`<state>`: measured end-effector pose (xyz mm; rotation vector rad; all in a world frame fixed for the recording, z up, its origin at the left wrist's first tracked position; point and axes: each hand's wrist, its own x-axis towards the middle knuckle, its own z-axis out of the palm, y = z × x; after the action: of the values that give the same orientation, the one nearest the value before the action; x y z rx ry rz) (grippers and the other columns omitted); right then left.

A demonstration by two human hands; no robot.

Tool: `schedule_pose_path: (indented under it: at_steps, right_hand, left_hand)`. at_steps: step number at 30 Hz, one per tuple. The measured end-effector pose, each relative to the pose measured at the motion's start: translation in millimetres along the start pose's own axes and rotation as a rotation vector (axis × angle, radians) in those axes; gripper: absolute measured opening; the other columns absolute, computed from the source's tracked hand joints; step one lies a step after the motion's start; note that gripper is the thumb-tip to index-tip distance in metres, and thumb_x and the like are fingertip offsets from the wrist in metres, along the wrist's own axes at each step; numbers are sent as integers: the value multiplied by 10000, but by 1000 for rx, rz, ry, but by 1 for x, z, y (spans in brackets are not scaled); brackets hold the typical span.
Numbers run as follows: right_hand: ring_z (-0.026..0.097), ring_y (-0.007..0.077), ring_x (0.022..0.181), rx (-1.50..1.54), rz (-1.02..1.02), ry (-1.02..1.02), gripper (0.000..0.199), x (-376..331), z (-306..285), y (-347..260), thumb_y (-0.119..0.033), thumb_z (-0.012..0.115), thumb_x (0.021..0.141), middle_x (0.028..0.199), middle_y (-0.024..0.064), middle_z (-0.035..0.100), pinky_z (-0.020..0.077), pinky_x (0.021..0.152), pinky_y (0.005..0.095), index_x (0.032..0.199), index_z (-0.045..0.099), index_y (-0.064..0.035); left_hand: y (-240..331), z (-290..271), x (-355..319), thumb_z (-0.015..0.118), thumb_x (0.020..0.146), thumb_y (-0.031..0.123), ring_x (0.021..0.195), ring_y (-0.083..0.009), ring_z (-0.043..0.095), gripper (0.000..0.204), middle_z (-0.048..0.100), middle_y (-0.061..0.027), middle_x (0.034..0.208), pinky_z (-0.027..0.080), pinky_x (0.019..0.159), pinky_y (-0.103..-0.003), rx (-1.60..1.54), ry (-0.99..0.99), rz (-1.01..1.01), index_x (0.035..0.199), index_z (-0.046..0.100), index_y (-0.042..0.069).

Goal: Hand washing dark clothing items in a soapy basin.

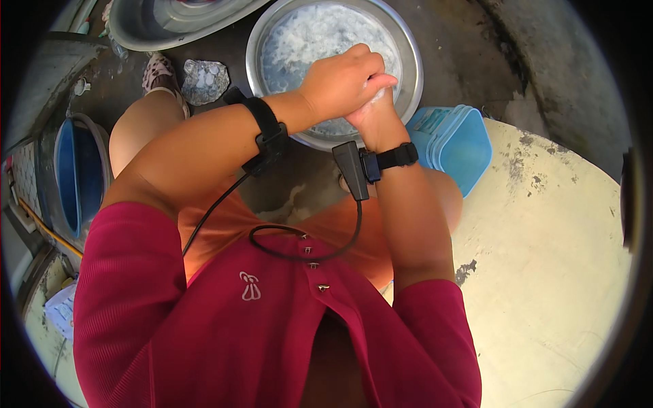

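My left hand (343, 78) lies over my right hand (373, 109), the two pressed together above a round metal basin (408, 61) of soapy, foamy water on the ground. Fingers of both hands are closed against each other; whether anything sits between them is hidden. Each wrist carries a black band with a small box and a cable running down to my red shirt.
A blue plastic tub (457, 144) stands right of the basin beside a pale round concrete slab (558, 258). A grey tub (163, 24) sits at top left, a blue-lined bucket (75, 173) at far left, and a small clear bag (204, 78) near my sandalled foot.
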<state>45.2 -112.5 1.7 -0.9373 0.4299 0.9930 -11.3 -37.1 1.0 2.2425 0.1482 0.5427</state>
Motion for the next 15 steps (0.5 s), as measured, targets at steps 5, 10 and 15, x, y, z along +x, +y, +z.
schedule_pose_path:
  at_steps: [5,10,15]
  right_hand:
    - [452,137,666,-289,76,103,217,-7,23,13,-370,387,872,811,-3,483,304,459,308,920,470,-175]
    - [534,216,950,-141,114,105,271,-21,20,-10,-361,414,869,1073,39,541,438,772,389,1010,507,-150]
    - [543,179,859,-179,31,125,262,-9,24,0,-346,402,903,951,11,571,435,678,343,1052,506,-157]
  left_hand:
    - [-18,-25,22,482,860,408,683,-306,559,365,585,-101,724,448,601,-378,28,-109,-261,740,562,73]
    - [-8,-6,6,482,861,389,673,-308,559,351,583,-89,715,445,579,-397,-132,-2,78,735,542,67]
    - [-21,-16,21,499,853,387,670,-316,552,345,575,-95,703,433,562,-392,-2,-26,55,733,540,66]
